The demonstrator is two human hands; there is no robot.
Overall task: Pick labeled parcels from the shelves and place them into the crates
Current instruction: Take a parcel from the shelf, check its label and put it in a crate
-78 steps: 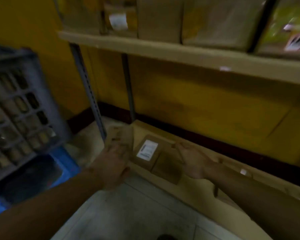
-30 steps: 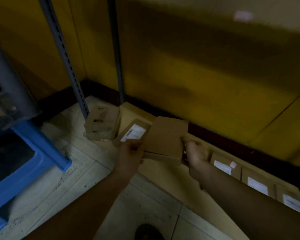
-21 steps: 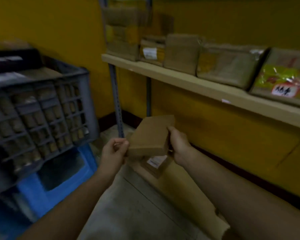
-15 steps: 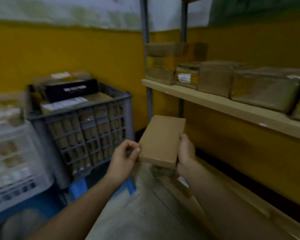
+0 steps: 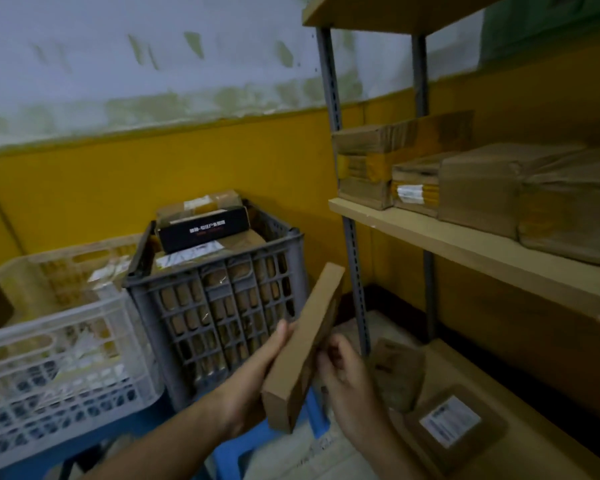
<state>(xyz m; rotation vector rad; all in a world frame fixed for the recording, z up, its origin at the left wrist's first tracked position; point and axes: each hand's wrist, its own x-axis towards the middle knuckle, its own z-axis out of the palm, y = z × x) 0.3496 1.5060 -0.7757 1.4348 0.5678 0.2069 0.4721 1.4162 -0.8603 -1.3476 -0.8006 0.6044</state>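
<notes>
Room: yellow wall point(image 5: 84, 188) with flaking white paint above; we face a grey steel rack point(image 5: 354, 258) with pale wooden shelf boards point(image 5: 465, 244).
Crates: grey lattice plastic crate point(image 5: 215, 306), heaped with taped boxes point(image 5: 253, 242), beside a white lattice plastic crate point(image 5: 66, 341).
Parcel: flat brown cardboard parcel point(image 5: 305, 344), smooth, tilted on edge before the grey crate.
Grip: our left hand point(image 5: 253, 386) clasps its lower left side; our right hand point(image 5: 347, 382) pinches its right side, fingers curled.

A flat brown parcel point(image 5: 305, 344) is held tilted on edge between the left hand point(image 5: 253, 386) and the right hand point(image 5: 347, 379), in front of a grey crate point(image 5: 215, 306) piled with parcels. A white crate point(image 5: 59, 348) is seen just left of it, and box-laden shelves point(image 5: 465, 244) to the right.
</notes>
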